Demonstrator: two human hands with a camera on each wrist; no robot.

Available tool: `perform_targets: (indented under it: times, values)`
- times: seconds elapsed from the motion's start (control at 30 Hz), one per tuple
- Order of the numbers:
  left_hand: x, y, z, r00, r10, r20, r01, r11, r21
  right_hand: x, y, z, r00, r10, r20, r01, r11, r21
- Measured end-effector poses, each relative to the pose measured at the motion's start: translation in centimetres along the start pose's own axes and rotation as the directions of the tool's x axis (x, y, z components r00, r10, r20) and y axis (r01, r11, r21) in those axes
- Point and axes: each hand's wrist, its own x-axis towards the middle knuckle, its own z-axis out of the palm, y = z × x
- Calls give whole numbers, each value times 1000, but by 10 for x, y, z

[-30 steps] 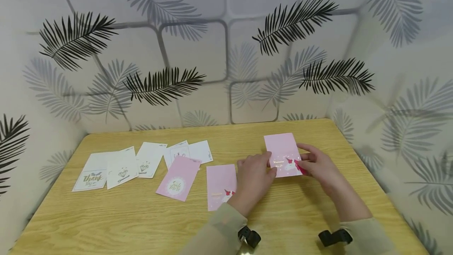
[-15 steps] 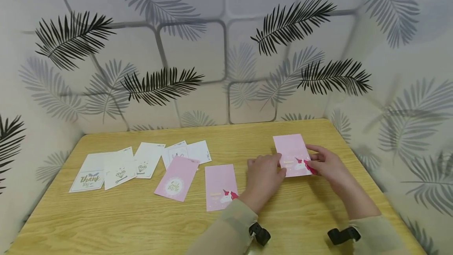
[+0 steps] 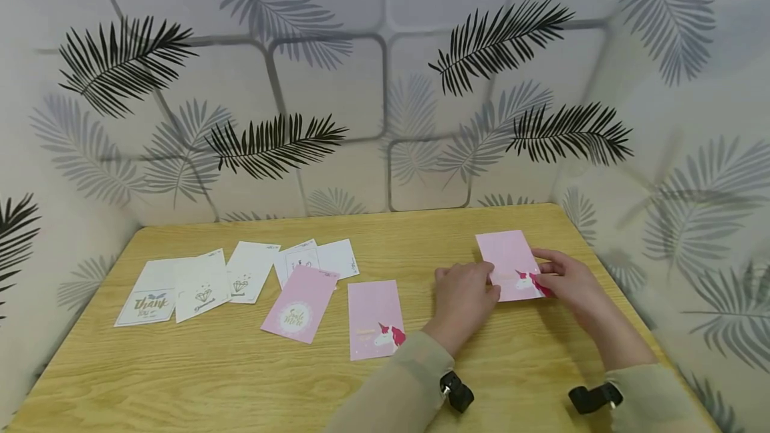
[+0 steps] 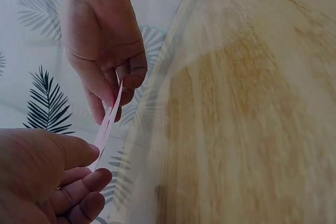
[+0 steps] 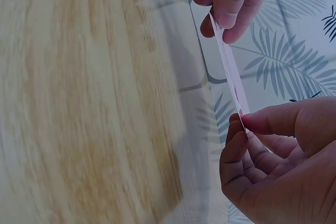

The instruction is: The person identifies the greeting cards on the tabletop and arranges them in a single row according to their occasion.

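My left hand (image 3: 462,303) and right hand (image 3: 574,293) pinch a pink unicorn card (image 3: 506,252) by opposite side edges, over the table's right part. In the left wrist view the card (image 4: 108,121) is seen nearly edge-on, lifted off the wood, and it looks like more than one layer. The right wrist view shows my right thumb (image 5: 275,119) pressing one edge against curled fingers. A second pink unicorn card (image 3: 374,306) lies flat left of my left hand. Further left rests a pink "Smile More" card (image 3: 307,293), overlapping white cards behind it.
Several white cards lie toward the back left, among them a "Thank you" card (image 3: 147,296) and a diamond-printed card (image 3: 204,286). Their edges overlap in places. The wooden table (image 3: 210,379) meets a leaf-patterned wall covering (image 3: 361,99) at its back.
Both hands have shifted to the right with the pink unicorn card between them, away from the second unicorn card. That second card now shows more of its unicorn. The other cards stay put.
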Motion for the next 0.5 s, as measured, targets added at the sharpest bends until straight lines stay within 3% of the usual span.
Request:
perform_targets:
  times: [0.5]
  values:
    - [10, 8, 19, 999, -30, 21, 28, 996, 79, 14, 17, -9, 999, 32, -18, -33, 996, -82]
